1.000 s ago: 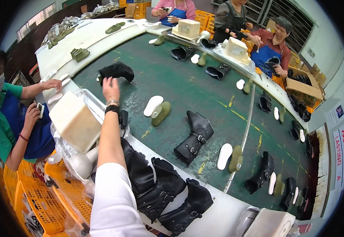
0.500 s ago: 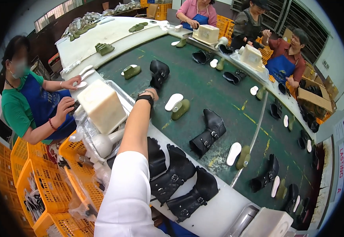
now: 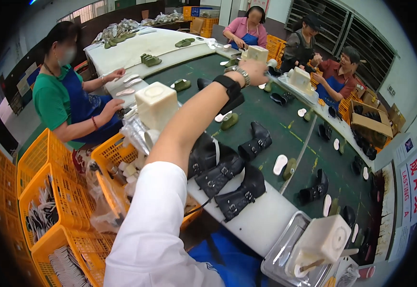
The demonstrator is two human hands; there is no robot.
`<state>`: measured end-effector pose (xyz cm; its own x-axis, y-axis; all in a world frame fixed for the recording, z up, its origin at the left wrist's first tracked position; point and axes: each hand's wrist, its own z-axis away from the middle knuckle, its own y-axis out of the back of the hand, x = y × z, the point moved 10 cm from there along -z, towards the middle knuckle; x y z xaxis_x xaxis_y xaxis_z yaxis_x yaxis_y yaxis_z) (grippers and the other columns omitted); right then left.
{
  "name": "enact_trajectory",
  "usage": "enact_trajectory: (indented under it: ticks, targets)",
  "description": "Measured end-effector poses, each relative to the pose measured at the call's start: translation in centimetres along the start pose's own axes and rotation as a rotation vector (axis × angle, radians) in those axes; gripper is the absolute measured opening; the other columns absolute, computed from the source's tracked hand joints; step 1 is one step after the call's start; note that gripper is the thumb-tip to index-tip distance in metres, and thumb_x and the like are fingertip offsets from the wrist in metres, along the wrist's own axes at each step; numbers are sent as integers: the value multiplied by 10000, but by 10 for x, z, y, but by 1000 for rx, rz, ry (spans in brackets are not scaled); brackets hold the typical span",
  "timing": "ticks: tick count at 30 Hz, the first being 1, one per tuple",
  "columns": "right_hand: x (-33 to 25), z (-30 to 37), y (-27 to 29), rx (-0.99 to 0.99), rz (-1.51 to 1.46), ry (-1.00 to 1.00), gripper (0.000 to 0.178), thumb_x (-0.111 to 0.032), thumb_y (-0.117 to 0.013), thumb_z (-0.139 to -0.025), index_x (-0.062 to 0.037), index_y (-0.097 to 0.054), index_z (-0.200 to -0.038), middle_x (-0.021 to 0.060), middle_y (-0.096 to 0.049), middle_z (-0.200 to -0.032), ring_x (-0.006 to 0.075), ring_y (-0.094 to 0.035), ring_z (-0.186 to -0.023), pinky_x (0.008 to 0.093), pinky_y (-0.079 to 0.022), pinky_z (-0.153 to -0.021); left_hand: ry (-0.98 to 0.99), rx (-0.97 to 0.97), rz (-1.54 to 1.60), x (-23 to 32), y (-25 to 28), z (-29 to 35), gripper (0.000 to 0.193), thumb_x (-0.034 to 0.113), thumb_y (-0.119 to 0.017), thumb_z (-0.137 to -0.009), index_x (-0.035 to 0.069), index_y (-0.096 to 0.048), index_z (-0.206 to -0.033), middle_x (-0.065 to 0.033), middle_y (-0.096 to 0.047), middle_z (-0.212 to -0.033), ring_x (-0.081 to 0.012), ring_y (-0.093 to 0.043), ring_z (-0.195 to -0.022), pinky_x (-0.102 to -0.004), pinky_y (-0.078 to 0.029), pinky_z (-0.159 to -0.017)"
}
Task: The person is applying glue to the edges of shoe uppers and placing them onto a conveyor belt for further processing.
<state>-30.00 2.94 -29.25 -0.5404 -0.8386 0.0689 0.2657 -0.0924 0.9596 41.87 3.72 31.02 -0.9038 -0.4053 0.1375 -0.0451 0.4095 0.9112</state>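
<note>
My left hand (image 3: 254, 71) reaches out over the green belt (image 3: 285, 125), with a watch and a black band at the wrist. Its fingers are blurred and partly hidden, so whether they hold anything does not show. Beneath the forearm, a black boot (image 3: 204, 83) is mostly covered. A green shoe last (image 3: 229, 121) lies with a white insole on the belt below my wrist. Nearer to me, one buckled black boot (image 3: 256, 141) rests on the belt. More boots (image 3: 241, 193) lie side by side on the white ledge. My right hand is out of the picture.
Cream tubs (image 3: 157, 103) stand along the ledges, one in a clear tray (image 3: 290, 244) at lower right. Orange crates (image 3: 57, 196) fill the lower left. A co-worker in green (image 3: 55, 105) works at left; others sit across the belt. Boots, lasts and insoles continue rightward.
My left hand has left the spot beside the far black boot and moved farther out and to the right. The whole view has shifted, and the co-worker's hands at left have moved.
</note>
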Motion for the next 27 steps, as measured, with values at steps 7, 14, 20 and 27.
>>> enact_trajectory:
  ticks: [7, 14, 20, 27]
  targets:
    - [-23, 193, -76, -92, -94, -58, 180, -133, -581, -767, 40, -590, -716, 87, -566, -568, 169, -553, -514, 286, -439, -472, -768, 90, 380, 198, 60, 193, 394, 167, -619, -740, 38, -524, -1101, -132, -550, -982, -305, -507, -938, -374, -400, -837]
    - [-31, 243, -149, -198, -1559, -1238, 194, -79, -458, -778, -3, -534, -616, 93, -481, -483, 174, -491, -417, 289, -369, -351, -662, -922, 484, 293, -179, 455, 486, 248, -635, -727, 59, -493, -1152, -126, -577, -939, -282, -548, -914, -381, -423, -808]
    - [-54, 245, -159, -244, -1534, -1057, 153, -3, -437, -763, 19, -558, -673, 103, -517, -506, 176, -482, -369, 287, -332, -302, -588, -870, 463, 309, -199, 471, 498, 243, -611, -753, 56, -464, -1190, -123, -584, -990, -277, -549, -943, -382, -421, -807]
    - [-89, 292, -131, -233, -1296, -1225, 161, -48, -543, -713, -16, -592, -563, 98, -579, -544, 177, -552, -430, 309, -432, -384, -1030, -913, 497, 354, -180, 466, 497, 220, -617, -747, 42, -457, -1183, -130, -582, -980, -292, -548, -933, -377, -429, -786]
